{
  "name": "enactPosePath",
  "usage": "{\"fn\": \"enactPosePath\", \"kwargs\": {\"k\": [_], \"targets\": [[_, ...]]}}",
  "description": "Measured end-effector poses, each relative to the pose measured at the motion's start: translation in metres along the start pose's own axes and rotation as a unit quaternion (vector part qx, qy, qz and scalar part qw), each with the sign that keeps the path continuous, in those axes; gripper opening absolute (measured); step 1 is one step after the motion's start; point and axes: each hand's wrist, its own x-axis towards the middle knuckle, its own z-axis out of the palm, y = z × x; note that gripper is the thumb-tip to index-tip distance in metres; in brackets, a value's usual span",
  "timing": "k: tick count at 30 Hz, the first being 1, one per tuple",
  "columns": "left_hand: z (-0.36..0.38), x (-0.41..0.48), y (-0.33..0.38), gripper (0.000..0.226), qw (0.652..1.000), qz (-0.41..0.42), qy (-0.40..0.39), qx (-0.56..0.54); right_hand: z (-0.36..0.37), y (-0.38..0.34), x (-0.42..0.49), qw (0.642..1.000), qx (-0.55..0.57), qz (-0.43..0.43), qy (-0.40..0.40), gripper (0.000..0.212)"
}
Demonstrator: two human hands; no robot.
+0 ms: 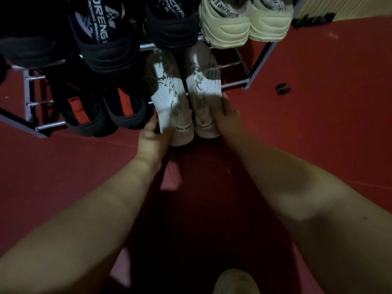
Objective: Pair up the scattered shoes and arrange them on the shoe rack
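Two white sneakers lie side by side, toes inward, on the lower shelf of the metal shoe rack (pixel 235 83). My left hand (pixel 151 136) grips the heel side of the left white sneaker (pixel 169 98). My right hand (pixel 228 116) grips the outer side of the right white sneaker (pixel 204 85). Their heels stick out over the front bar. A pair of black shoes (pixel 101 111) sits to their left on the same shelf. On the upper shelf stand black sneakers (pixel 101 35) and a cream pair (pixel 246 20).
Red floor (pixel 318 102) surrounds the rack. A small black object (pixel 282 89) lies on the floor to the right of the rack. Another dark item (pixel 311 21) rests by the wall at top right. A pale shoe toe (pixel 235 282) shows at the bottom edge.
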Motion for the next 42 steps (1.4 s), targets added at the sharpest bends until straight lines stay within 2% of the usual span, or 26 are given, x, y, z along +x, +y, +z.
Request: {"fn": "enactPosePath", "kwargs": {"k": [2,3,6,8,10,11,15,20,23,26,32,37,40,42], "targets": [[-0.001,0.002,-0.012,0.078,0.995,0.034,0.024,0.089,0.003,0.010,-0.006,1.000,-0.019,-0.001,-0.011,0.060],[-0.002,0.003,-0.018,0.079,0.992,0.054,0.025,0.107,0.004,0.015,-0.008,1.000,-0.005,-0.017,0.002,0.059],[-0.003,0.000,-0.025,0.081,0.989,0.117,-0.019,0.090,0.003,0.029,-0.016,0.998,0.028,-0.057,0.028,0.065],[-0.002,-0.003,-0.028,0.085,0.979,0.173,-0.049,0.095,0.004,0.040,-0.022,0.995,-0.048,-0.083,0.021,0.090],[-0.001,-0.005,-0.024,0.074,0.970,0.205,-0.044,0.119,0.009,0.053,-0.020,0.984,-0.144,-0.102,0.020,0.122],[0.001,-0.007,-0.020,0.069,0.967,0.215,-0.029,0.132,0.012,0.055,-0.018,0.979,-0.178,-0.099,0.026,0.127],[0.004,-0.011,-0.009,0.065,0.968,0.206,0.001,0.144,0.019,0.051,-0.008,0.977,-0.189,-0.069,0.065,0.119],[0.003,0.001,-0.011,0.069,0.967,0.209,-0.001,0.144,0.004,0.044,-0.018,0.968,-0.164,-0.127,0.144,0.097],[0.002,0.019,-0.015,0.077,0.967,0.192,0.024,0.165,-0.006,0.029,-0.013,0.967,-0.139,-0.151,0.149,0.084],[0.009,0.025,-0.002,0.075,0.963,0.190,0.054,0.183,-0.011,0.013,0.002,0.968,-0.141,-0.150,0.140,0.075],[0.023,0.051,0.027,0.066,0.956,0.145,0.053,0.251,-0.014,-0.016,0.035,0.973,-0.206,-0.064,0.081,0.099],[0.023,0.058,0.031,0.068,0.958,0.133,0.044,0.252,-0.008,-0.020,0.040,0.979,-0.188,-0.026,0.077,0.091],[0.023,0.047,0.023,0.067,0.951,0.153,0.037,0.265,-0.002,-0.009,0.025,0.971,-0.211,-0.035,0.103,0.086],[0.024,0.035,0.022,0.070,0.942,0.112,0.041,0.314,0.003,-0.006,0.016,0.966,-0.228,-0.022,0.122,0.086]]}}
